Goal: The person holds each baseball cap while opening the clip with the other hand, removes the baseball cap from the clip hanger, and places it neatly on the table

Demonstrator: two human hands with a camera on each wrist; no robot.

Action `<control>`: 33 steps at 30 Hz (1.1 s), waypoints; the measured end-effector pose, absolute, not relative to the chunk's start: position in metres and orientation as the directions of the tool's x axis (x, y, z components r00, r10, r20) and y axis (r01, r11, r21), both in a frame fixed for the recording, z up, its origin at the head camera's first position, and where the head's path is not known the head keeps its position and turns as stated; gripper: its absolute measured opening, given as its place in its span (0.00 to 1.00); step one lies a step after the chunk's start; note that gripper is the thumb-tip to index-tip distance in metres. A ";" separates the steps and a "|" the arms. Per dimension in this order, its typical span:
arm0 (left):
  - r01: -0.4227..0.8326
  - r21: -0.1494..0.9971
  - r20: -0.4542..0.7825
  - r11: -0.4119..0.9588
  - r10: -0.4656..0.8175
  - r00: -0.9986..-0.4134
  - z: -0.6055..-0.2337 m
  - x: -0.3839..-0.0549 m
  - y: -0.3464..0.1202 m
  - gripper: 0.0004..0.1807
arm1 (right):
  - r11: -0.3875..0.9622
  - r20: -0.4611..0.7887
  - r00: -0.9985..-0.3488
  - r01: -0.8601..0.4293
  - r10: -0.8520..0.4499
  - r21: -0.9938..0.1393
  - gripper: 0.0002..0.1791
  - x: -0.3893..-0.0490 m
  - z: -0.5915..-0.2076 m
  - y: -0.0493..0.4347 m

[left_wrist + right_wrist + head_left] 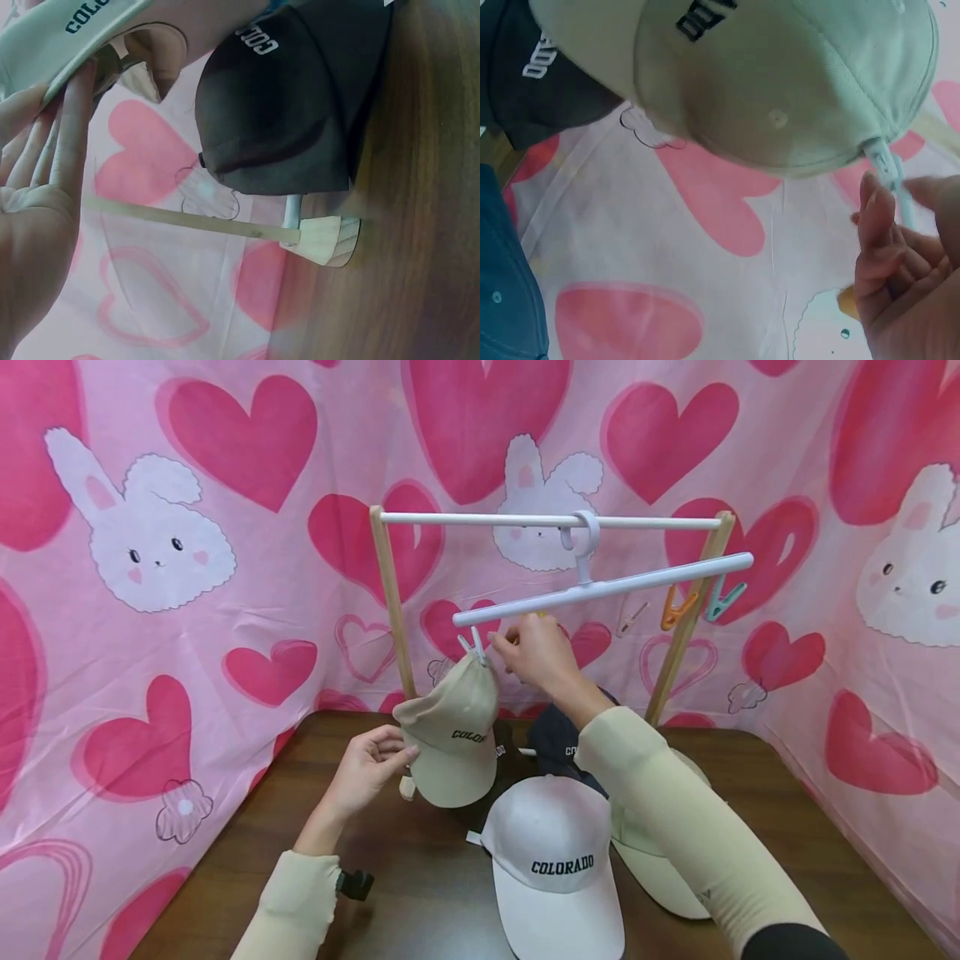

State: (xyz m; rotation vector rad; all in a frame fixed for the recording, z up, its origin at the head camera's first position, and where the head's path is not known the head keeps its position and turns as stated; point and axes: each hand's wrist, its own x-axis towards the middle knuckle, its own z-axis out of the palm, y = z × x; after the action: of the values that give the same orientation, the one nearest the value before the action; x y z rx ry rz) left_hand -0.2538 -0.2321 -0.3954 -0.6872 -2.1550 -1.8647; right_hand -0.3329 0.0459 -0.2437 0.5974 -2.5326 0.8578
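A beige cap (453,731) with dark COLORADO lettering hangs below the low left end of a tilted white hanger (600,589). A white clothespin (476,647) bites the cap's top edge. My left hand (371,768) pinches the cap at its left side by the brim, thumb in front and fingers behind; the left wrist view shows those fingers (71,127) nearly straight. Beside the clothespin is my right hand (536,647), thumb and forefinger apart around its handles in the right wrist view, where contact is unclear. An orange-yellow piece (847,304) shows partly behind this hand.
The hanger hooks over the white rod (480,518) of a wooden-post rack. Orange (677,608), teal (725,600) and pale pink (632,618) clothespins hang toward its right. On the table (375,902) lie a white cap (555,827), a navy cap (551,731), a black cap (277,112) and a pale green cap (660,868).
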 end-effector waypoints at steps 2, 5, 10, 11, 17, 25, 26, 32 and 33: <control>0.462 0.882 0.437 0.087 0.213 -0.874 -0.396 -0.254 -0.231 0.10 | 0.678 0.496 -0.815 -0.548 -0.300 -0.490 0.16 -0.334 -0.244 0.041; 0.440 0.893 0.413 0.091 0.218 -0.884 -0.397 -0.254 -0.229 0.11 | 0.683 0.510 -0.805 -0.558 -0.305 -0.472 0.17 -0.335 -0.247 0.033; 0.431 0.896 0.402 0.109 0.214 -0.890 -0.398 -0.254 -0.227 0.10 | 0.746 0.520 -0.811 -0.515 -0.267 -0.421 0.22 -0.336 -0.250 0.020; 0.432 0.895 0.403 0.112 0.214 -0.890 -0.397 -0.254 -0.227 0.10 | 0.760 0.522 -0.812 -0.506 -0.261 -0.407 0.23 -0.336 -0.249 0.018; 0.436 0.891 0.405 0.128 0.212 -0.889 -0.395 -0.255 -0.228 0.09 | 0.807 0.529 -0.821 -0.454 -0.214 -0.378 0.23 -0.334 -0.245 0.009; 0.414 0.900 0.383 0.139 0.203 -0.901 -0.395 -0.255 -0.228 0.10 | 0.861 0.530 -0.812 -0.433 -0.244 -0.266 0.21 -0.333 -0.243 0.006; 0.411 0.901 0.381 0.137 0.201 -0.902 -0.395 -0.254 -0.228 0.10 | 0.867 0.535 -0.806 -0.435 -0.254 -0.243 0.21 -0.333 -0.244 0.005; 0.415 0.903 0.388 0.113 0.201 -0.899 -0.397 -0.255 -0.229 0.10 | 0.863 0.552 -0.782 -0.463 -0.290 -0.202 0.20 -0.335 -0.244 0.005; 0.417 0.902 0.391 0.111 0.202 -0.898 -0.398 -0.255 -0.230 0.10 | 0.856 0.551 -0.781 -0.472 -0.293 -0.213 0.20 -0.335 -0.244 0.006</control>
State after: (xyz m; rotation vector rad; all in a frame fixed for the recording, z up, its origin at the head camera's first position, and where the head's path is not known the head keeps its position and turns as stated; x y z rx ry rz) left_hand -0.2547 -0.2298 -0.3975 -0.6231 -2.2077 -1.8884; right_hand -0.3352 0.0059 -0.2436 0.5585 -2.5147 0.4673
